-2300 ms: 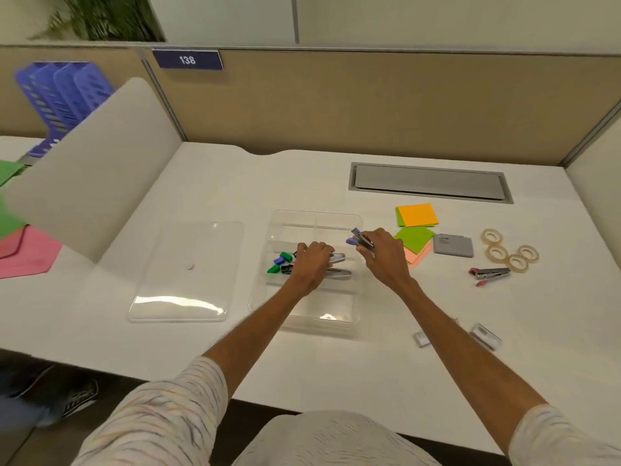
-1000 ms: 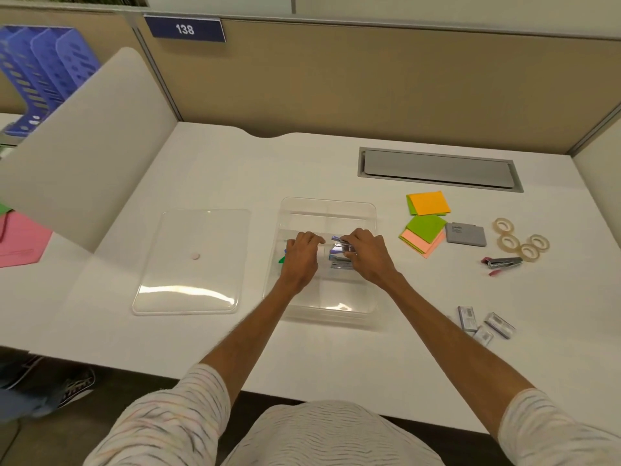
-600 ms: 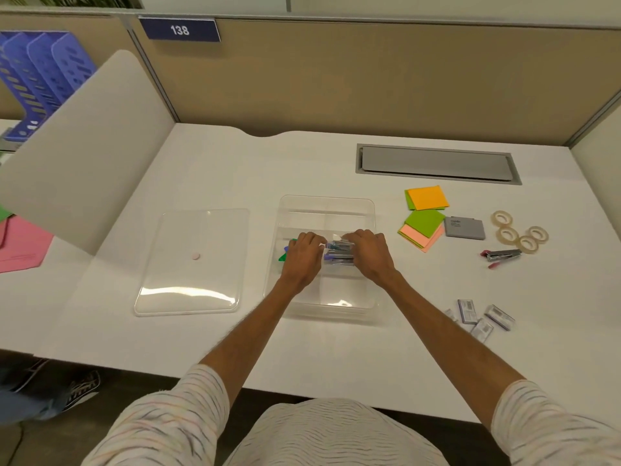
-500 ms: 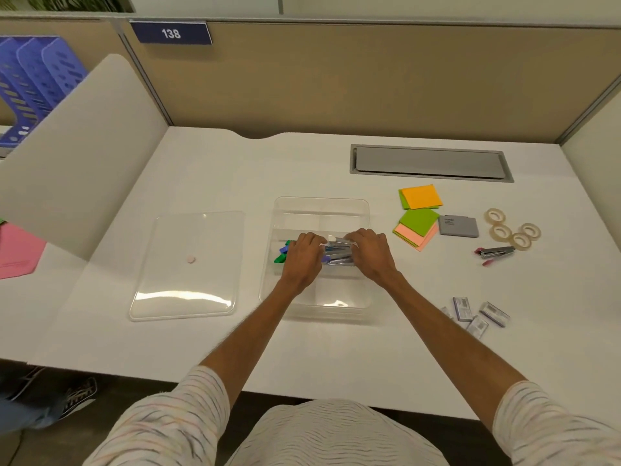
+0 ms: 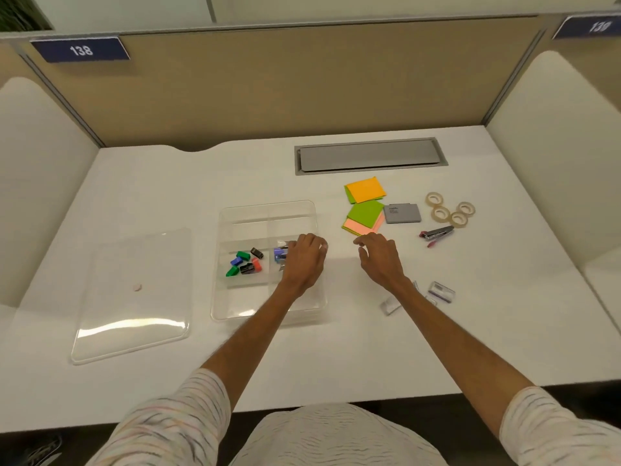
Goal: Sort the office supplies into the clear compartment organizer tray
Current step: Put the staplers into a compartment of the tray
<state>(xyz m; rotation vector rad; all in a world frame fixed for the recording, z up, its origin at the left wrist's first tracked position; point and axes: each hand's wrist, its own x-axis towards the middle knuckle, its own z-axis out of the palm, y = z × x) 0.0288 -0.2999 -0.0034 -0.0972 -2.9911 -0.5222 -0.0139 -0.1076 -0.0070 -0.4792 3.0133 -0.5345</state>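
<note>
The clear organizer tray (image 5: 268,210) sits mid-table. Its middle-left compartment holds several small coloured clips (image 5: 245,262). In the middle-right compartment lie small staplers (image 5: 279,254), one with a purple end, mostly hidden under my left hand (image 5: 304,260), which lies palm down with fingers curled over them. My right hand (image 5: 379,257) hovers right of the tray with fingers spread, holding nothing, just below the sticky notes (image 5: 364,215). Another sticky-note stack (image 5: 364,190) lies further back.
The tray's clear lid (image 5: 134,294) lies flat to the left. To the right are a grey box (image 5: 402,213), several tape rolls (image 5: 450,210), a pink-tipped stapler (image 5: 437,233) and staple boxes (image 5: 442,291). A grey cable hatch (image 5: 369,156) is at the back.
My right hand has let go of the staplers and moved out of the tray to the right. My left hand shifted right onto the staplers, uncovering the coloured clips.
</note>
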